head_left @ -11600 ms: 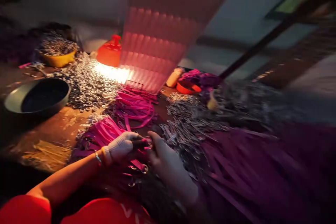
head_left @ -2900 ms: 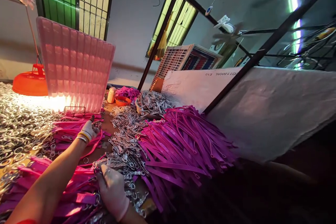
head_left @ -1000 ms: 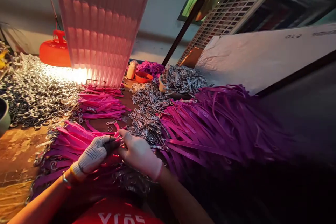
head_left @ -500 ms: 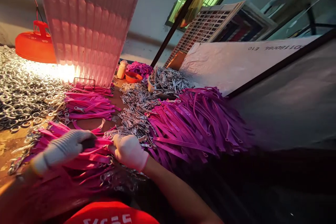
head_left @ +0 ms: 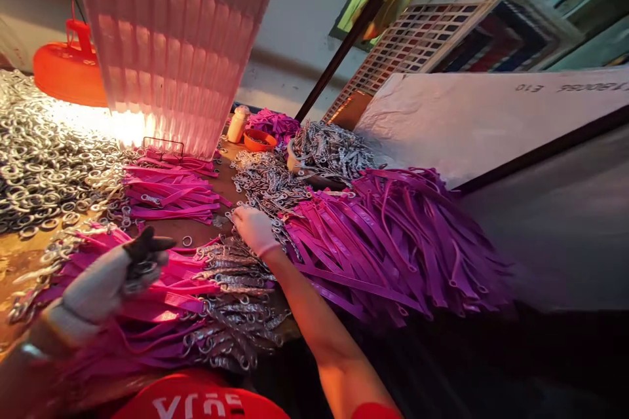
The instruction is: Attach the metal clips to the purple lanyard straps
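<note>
My left hand [head_left: 105,285], in a striped work glove with dark fingertips, is above a stack of pink straps [head_left: 179,268]. Its fingers are curled around small shiny metal rings [head_left: 142,267], partly blurred. My right hand [head_left: 255,229], in a white glove, reaches to the near edge of a heap of metal clips [head_left: 270,180]. Its fingertips are drawn together there, and whatever is between them is hidden. Metal pieces [head_left: 236,268] hang from the right ends of the stacked straps. A loose ring [head_left: 187,241] lies on the table between the hands.
Left, a large heap of metal rings [head_left: 44,163] lies under an orange lamp [head_left: 69,72]. A ribbed translucent panel [head_left: 177,46] stands beside it. More purple straps [head_left: 363,249] are piled to the right. Behind are a heaped bowl [head_left: 293,158], an orange dish [head_left: 259,140] and a bottle [head_left: 238,124].
My hands have parted from the strap they were working at. The right hand moved up and away to the clip heap; the left drew back toward me, showing rings in it.
</note>
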Tool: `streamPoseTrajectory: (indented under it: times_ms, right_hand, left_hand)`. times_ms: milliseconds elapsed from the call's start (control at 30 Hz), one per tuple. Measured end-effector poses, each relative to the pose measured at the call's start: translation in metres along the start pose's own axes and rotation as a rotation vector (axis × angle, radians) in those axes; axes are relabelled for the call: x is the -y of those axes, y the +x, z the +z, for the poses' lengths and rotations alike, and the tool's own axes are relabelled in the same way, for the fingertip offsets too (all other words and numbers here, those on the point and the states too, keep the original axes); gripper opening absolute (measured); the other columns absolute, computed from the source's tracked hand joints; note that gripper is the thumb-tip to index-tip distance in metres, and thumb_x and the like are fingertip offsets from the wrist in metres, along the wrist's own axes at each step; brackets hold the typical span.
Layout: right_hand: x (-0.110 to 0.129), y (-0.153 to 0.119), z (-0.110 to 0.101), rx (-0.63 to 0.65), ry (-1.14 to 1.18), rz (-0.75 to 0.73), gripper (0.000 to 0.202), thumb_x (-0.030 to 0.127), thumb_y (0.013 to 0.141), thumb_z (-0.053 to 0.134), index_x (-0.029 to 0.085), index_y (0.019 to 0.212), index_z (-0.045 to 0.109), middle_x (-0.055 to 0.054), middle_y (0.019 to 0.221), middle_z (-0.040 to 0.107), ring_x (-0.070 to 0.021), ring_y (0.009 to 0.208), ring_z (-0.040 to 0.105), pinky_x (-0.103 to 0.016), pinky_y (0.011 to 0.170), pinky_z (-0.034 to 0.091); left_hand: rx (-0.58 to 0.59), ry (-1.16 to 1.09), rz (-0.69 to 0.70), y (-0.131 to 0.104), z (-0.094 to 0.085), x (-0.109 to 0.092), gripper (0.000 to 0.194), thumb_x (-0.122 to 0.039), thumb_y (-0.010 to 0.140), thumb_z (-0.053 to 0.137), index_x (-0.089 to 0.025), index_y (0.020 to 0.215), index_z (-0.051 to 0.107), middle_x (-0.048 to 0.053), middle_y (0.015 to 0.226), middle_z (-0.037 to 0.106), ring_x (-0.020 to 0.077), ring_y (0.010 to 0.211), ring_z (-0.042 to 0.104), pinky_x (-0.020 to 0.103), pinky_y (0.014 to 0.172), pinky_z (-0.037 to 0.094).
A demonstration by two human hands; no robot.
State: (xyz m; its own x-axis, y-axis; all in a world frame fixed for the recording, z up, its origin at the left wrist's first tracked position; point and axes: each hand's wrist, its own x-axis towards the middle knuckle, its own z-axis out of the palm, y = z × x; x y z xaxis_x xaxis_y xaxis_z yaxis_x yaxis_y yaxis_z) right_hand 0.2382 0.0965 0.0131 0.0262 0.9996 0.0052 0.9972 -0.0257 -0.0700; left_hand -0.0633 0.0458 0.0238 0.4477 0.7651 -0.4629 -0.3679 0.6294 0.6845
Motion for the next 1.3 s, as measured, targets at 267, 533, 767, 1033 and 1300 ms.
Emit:
streamPoseTrajectory:
  times_ms: [267,533,767,1033,1300]
  right_hand:
    - [-0.010,0.045,0.040,0.042,0.112,0.098,0.024,0.015,0.095,0.050,0.013,0.104,0.072,-0.015,0.109,0.072,-0.0209,0.103,0.065,-0.026,0.086,0.044]
    - [0.023,-0.047,-0.001,-0.115,0.577,-0.179,0.032,0.027,0.100,0.042,0.018,0.120,0.065,-0.005,0.110,0.072,-0.0151,0.097,0.066,-0.024,0.087,0.050]
    - [0.067,-0.119,-0.016,-0.198,0.918,-0.299,0.032,0.024,0.093,0.056,0.022,0.124,0.063,-0.003,0.107,0.071,-0.0156,0.096,0.065,-0.028,0.089,0.050]
    - [0.093,-0.138,-0.016,-0.208,0.900,-0.268,0.042,0.014,0.082,0.058,0.023,0.123,0.062,-0.004,0.109,0.070,-0.0192,0.098,0.064,-0.032,0.090,0.049]
    - [0.089,-0.147,-0.010,-0.385,1.065,-0.166,0.030,0.020,0.091,0.057,0.022,0.120,0.061,-0.002,0.099,0.069,-0.0157,0.087,0.064,-0.028,0.084,0.051]
  left_hand:
    - [0.056,0.035,-0.019,0.015,0.037,0.027,0.046,-0.017,0.071,0.077,-0.012,0.117,0.069,0.009,0.079,0.070,0.0069,0.049,0.051,0.014,0.039,0.036]
    - [0.066,0.352,0.136,0.005,0.041,0.042,0.035,-0.049,0.085,0.067,-0.013,0.086,0.066,0.001,0.058,0.059,0.0043,0.039,0.038,0.015,0.034,0.026]
    - [0.048,0.346,0.165,-0.001,0.044,0.050,0.038,-0.053,0.085,0.062,-0.015,0.081,0.062,-0.003,0.050,0.051,0.0058,0.036,0.035,0.017,0.033,0.025]
    - [-0.006,0.344,0.435,-0.019,0.054,0.058,0.025,-0.031,0.075,0.064,-0.014,0.093,0.064,0.001,0.072,0.064,0.0104,0.053,0.053,0.021,0.048,0.044]
    - [-0.055,0.422,0.473,-0.034,0.054,0.052,0.018,-0.021,0.078,0.053,-0.016,0.094,0.060,0.000,0.067,0.065,0.0093,0.051,0.051,0.019,0.047,0.040]
